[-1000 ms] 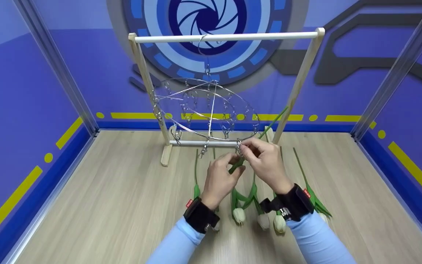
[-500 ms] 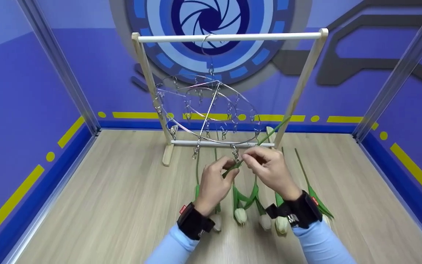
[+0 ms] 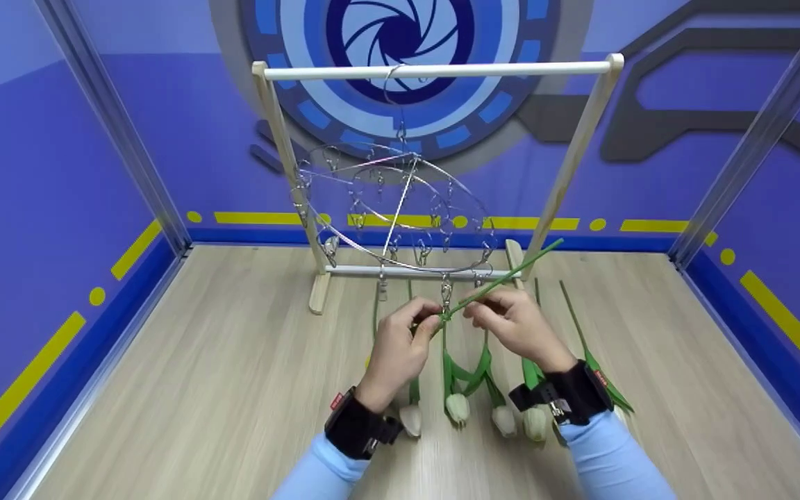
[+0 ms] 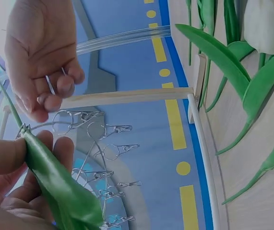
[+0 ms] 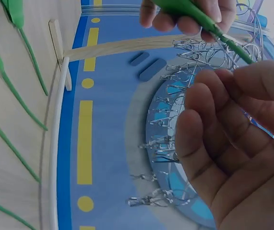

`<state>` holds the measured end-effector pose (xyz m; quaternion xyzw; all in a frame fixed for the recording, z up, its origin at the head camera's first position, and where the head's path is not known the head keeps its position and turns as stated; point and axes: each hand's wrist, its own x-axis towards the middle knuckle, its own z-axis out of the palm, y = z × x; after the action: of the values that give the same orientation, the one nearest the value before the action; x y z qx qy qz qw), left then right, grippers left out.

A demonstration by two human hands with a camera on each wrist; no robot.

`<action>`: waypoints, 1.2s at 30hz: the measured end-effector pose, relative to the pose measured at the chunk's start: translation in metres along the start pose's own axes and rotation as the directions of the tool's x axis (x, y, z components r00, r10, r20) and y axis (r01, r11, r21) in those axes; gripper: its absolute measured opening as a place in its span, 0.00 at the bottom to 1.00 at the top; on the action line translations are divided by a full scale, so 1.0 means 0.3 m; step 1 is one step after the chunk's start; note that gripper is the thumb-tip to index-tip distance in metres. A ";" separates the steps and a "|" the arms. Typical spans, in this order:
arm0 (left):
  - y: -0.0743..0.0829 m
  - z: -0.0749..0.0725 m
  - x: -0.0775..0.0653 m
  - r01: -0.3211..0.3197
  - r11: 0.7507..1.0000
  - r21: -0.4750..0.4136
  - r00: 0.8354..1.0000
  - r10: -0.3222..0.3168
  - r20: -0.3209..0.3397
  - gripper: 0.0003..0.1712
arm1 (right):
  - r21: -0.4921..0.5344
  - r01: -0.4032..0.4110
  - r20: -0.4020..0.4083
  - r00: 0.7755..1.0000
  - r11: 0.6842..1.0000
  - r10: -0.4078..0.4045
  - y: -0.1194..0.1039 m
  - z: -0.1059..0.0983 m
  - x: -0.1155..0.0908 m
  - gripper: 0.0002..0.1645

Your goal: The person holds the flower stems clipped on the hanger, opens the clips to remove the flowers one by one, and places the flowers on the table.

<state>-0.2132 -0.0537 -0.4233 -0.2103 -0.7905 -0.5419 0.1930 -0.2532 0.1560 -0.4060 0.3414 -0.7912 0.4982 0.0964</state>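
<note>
My left hand (image 3: 400,344) pinches a tulip by its green stem (image 3: 511,276), which slants up to the right. Its broad leaf (image 4: 62,187) shows in the left wrist view, while its flower is hidden behind my hand. A metal clip (image 3: 446,295) hanging from the round wire hanger (image 3: 355,243) meets the stem right at my left fingertips. Just right of the clip, my right hand (image 3: 521,330) has loosely bent fingers with nothing between them, close beside the stem.
The hanger hangs from the bar (image 3: 497,69) of a wooden rack, with several other clips (image 4: 122,149) around it. Several white tulips (image 3: 457,410) lie on the wooden table (image 3: 233,389) below my hands. Blue panels (image 3: 94,173) enclose the sides and back.
My right fingers have let go of the clip and drawn slightly right and down. The left hand has shifted left and down, and the stem's far end has dipped lower right.
</note>
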 end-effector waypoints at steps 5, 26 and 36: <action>-0.002 -0.020 0.009 0.032 0.998 -0.057 0.998 -0.029 0.049 0.06 | 0.134 0.032 -0.057 0.998 0.991 -0.025 -0.002 0.015 0.033 0.11; 0.003 -0.074 0.040 0.307 0.870 -0.385 0.935 -0.199 0.295 0.11 | 0.379 0.016 0.190 0.977 0.925 -0.095 0.036 0.016 0.063 0.22; -0.008 -0.070 0.040 0.325 0.838 -0.438 0.927 -0.192 0.321 0.11 | 0.424 0.016 0.174 0.980 0.906 -0.099 0.037 0.028 0.069 0.18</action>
<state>-0.2229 -0.0727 -0.4117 -0.2125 -0.6693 -0.7103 -0.0485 -0.2743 0.1427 -0.4079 0.4236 -0.6604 0.6186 -0.0412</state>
